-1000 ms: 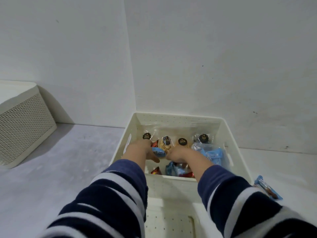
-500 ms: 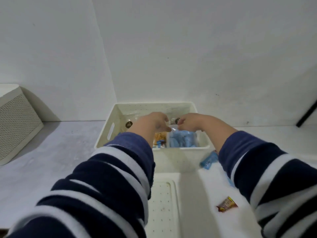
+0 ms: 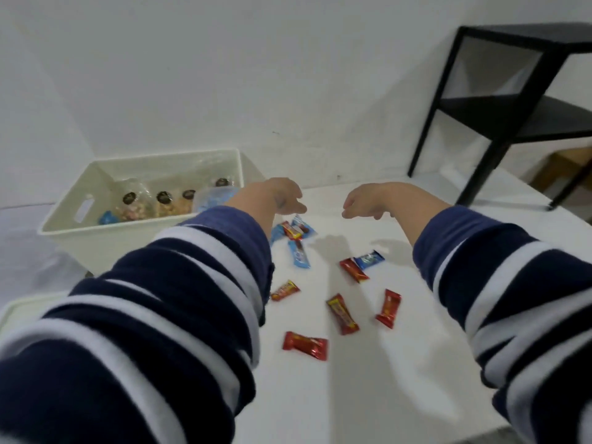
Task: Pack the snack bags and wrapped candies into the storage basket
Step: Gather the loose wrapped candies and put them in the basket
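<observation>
Hands out over the table (image 3: pixel 368 395), both empty: left hand (image 3: pixel 282 195) and right hand (image 3: pixel 368 200) loosely curled, mid-frame. Candies (image 3: pixel 341 312) lie scattered below them, red and blue. Basket (image 3: pixel 96 232) sits centre left, snack bags (image 3: pixel 166 203) inside.

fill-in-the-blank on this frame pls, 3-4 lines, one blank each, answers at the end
1. The clear snack bags with dark round labels sit inside the ____.
2. Both the left hand and the right hand hold ____.
3. Against the wall at the far right stands a ____ shelf unit.
4. The loose wrapped candies lie on the ____ table.

Answers: basket; nothing; black; white
</observation>
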Tool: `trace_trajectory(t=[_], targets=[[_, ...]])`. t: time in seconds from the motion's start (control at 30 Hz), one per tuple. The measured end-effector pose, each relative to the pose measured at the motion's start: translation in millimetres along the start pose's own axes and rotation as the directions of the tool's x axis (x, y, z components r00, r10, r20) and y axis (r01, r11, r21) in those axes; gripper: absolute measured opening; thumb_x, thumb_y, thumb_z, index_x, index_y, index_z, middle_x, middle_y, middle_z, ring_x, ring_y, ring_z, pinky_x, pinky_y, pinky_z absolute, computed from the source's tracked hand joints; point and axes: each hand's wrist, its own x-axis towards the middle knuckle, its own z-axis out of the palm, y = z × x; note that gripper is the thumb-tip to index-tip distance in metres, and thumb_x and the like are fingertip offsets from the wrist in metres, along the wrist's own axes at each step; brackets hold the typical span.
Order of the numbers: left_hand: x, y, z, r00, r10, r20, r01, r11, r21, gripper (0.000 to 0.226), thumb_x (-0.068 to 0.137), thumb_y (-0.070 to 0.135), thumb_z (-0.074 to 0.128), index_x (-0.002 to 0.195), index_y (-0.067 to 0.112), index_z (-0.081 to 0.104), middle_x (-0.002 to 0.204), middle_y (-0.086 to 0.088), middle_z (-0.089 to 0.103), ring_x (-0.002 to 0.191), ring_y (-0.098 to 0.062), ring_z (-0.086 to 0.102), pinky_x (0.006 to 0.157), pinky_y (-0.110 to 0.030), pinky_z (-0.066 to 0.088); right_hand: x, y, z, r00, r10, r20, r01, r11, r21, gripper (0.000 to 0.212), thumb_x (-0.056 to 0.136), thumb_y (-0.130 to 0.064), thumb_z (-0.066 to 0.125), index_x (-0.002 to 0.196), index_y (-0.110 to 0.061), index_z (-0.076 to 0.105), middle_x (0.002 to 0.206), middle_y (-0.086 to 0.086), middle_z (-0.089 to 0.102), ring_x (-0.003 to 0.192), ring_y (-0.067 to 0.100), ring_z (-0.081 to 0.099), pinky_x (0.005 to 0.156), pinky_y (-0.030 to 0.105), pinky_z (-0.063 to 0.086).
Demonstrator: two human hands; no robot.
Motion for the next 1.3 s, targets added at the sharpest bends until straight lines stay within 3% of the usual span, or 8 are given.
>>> trace_trajectory(t=[0.17,0.33,0.5,0.67,0.77,0.97,1.17,1.3], targets=[[-15,56,50,0.996,-0.074,0.056,0.075,0.997,-0.013,0.051,0.097,0.037,0.047,0.144,0.018,0.041,0.152,-0.004,0.035,0.139,-0.026,0.034,0.115,-0.040,0.027,-23,70,39,0.998,-0.007,0.068,0.004,0.999,0.034,0.052,0.102,-0.034,0.038,0.149,-0.013,0.032,0.153,0.004,0.033,0.133,0.026,0.044,0.084,0.031,0.038],[-24,81,109,0.986,-0.138,0.097,0.147,0.986,-0.083,0.050,0.095,0.038,0.050,0.142,0.020,0.042,0.151,-0.006,0.037,0.138,-0.027,0.036,0.114,-0.037,0.029,-27,111,86,0.991,-0.093,0.094,0.093,0.996,0.007,0.045,0.102,-0.030,0.038,0.140,-0.007,0.046,0.147,0.011,0.042,0.132,0.027,0.042,0.106,0.033,0.035],[-42,84,174,0.960,-0.253,0.118,0.272,0.943,-0.193,0.055,0.092,0.047,0.052,0.142,0.028,0.039,0.154,-0.007,0.026,0.137,-0.032,0.034,0.112,-0.046,0.031,2,132,147,0.990,-0.137,0.041,0.127,0.975,0.183,0.055,0.096,-0.044,0.047,0.146,-0.024,0.036,0.153,0.007,0.033,0.139,0.028,0.034,0.114,0.036,0.030],[-59,88,237,0.908,-0.418,0.040,0.417,0.886,-0.201,0.075,0.085,0.070,0.038,0.148,0.036,0.020,0.161,0.003,0.003,0.148,-0.027,0.007,0.113,-0.062,0.013,25,129,208,0.989,-0.147,-0.034,0.151,0.964,0.221,0.080,0.089,-0.061,0.049,0.153,-0.035,0.010,0.163,0.006,-0.002,0.150,0.029,-0.005,0.120,0.051,0.005],[-60,90,267,0.871,-0.492,0.018,0.485,0.851,-0.204,0.096,0.074,0.086,0.030,0.150,0.036,0.003,0.161,0.005,-0.010,0.149,-0.027,-0.004,0.112,-0.066,0.007,39,127,235,0.986,-0.145,-0.087,0.158,0.973,0.166,0.090,0.085,-0.069,0.046,0.153,-0.036,-0.003,0.161,0.005,-0.018,0.148,0.030,-0.018,0.118,0.056,-0.003],[-37,86,288,0.860,-0.494,-0.125,0.475,0.866,-0.153,0.104,0.068,0.091,0.021,0.150,0.035,-0.012,0.159,0.003,-0.020,0.147,-0.028,-0.017,0.110,-0.067,0.003,73,122,260,0.947,-0.175,-0.271,0.185,0.983,0.014,0.097,0.078,-0.081,0.034,0.152,-0.036,-0.010,0.160,0.006,-0.021,0.147,0.034,-0.019,0.115,0.061,-0.003],[-5,55,286,0.859,-0.469,-0.204,0.449,0.883,-0.140,0.104,0.068,0.089,0.027,0.150,0.035,-0.007,0.159,0.002,-0.019,0.146,-0.031,-0.019,0.109,-0.069,0.004,109,117,253,0.930,-0.173,-0.324,0.162,0.985,-0.062,0.099,0.070,-0.089,0.025,0.151,-0.042,-0.006,0.161,0.005,-0.017,0.146,0.040,-0.017,0.114,0.063,-0.002],[20,24,275,0.883,-0.423,-0.204,0.406,0.906,-0.121,0.100,0.070,0.088,0.027,0.150,0.037,-0.003,0.160,0.004,-0.015,0.147,-0.032,-0.017,0.112,-0.066,0.005,135,108,243,0.916,-0.223,-0.333,0.204,0.975,-0.092,0.096,0.065,-0.091,0.004,0.150,-0.047,0.001,0.162,0.001,-0.011,0.147,0.040,-0.013,0.114,0.065,0.003]])
